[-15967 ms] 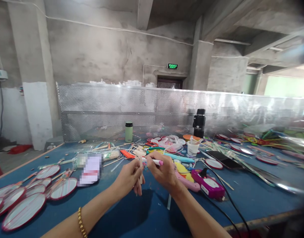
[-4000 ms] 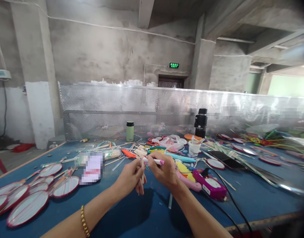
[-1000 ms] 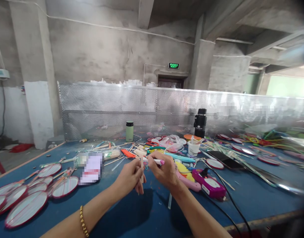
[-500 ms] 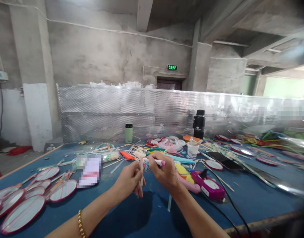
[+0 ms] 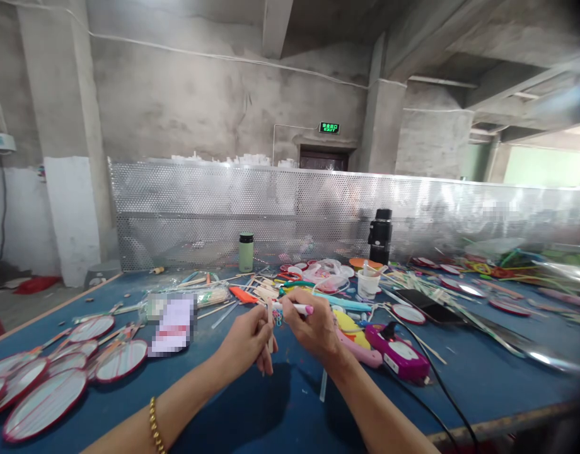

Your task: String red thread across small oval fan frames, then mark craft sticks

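Little has moved since half a second ago: the view has tipped very slightly and both hands keep nearly the same pose. Largest is the bare concrete wall (image 5: 200, 107) behind, with a lit green exit sign (image 5: 329, 127) above a dark doorway (image 5: 324, 159). Before it runs a perforated metal screen (image 5: 214, 202), and in front of that spreads the blue table (image 5: 233, 416), strewn with slim sticks and plastic scraps. Round, red-rimmed pieces (image 5: 48, 403) with pale faces overlap on the left side; a purple device (image 5: 398, 354) with a black cord lies to the right. A black flask (image 5: 379, 238) and a shorter green bottle (image 5: 245, 253) stand upright near the screen. Over the table's middle, the two hands work close together. The left hand (image 5: 249, 335) is closed, pinching a flat wooden stick (image 5: 270, 313) nearly upright between thumb and fingers. The right hand (image 5: 313, 326) is curled around a white pen (image 5: 301, 309) with a pink end, pointed at the stick's upper part; whether its tip touches cannot be told. Small blue charms (image 5: 278, 315) show between the hands.
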A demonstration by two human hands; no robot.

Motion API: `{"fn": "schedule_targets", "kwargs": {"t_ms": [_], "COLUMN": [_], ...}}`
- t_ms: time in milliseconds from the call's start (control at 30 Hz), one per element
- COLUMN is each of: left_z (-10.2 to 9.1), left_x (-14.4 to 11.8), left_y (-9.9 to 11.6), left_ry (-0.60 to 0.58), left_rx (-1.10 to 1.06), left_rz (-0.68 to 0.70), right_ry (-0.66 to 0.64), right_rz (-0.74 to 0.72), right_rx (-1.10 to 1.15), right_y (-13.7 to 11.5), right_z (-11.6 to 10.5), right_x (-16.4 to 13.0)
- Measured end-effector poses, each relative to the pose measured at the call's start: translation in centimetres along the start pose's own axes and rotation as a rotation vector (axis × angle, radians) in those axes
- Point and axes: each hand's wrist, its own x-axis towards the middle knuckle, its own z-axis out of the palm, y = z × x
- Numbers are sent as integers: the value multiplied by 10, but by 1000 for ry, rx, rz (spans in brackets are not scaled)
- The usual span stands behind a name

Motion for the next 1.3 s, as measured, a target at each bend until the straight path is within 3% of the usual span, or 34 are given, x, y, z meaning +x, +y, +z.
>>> {"fn": "schedule_targets", "kwargs": {"t_ms": [300,1300], "left_z": [0,-1], "left_x": [0,0], "left_y": [2,-3], "left_ry": [-2,-10], "left_rx": [1,7], "left_rz": [10,1], "right_ry": [11,-7], "right_rz": [-62,-47], "right_rx": [14,25], "right_y": [1,-3], "right_z": [3,1], "right_x": [-2,-1]}}
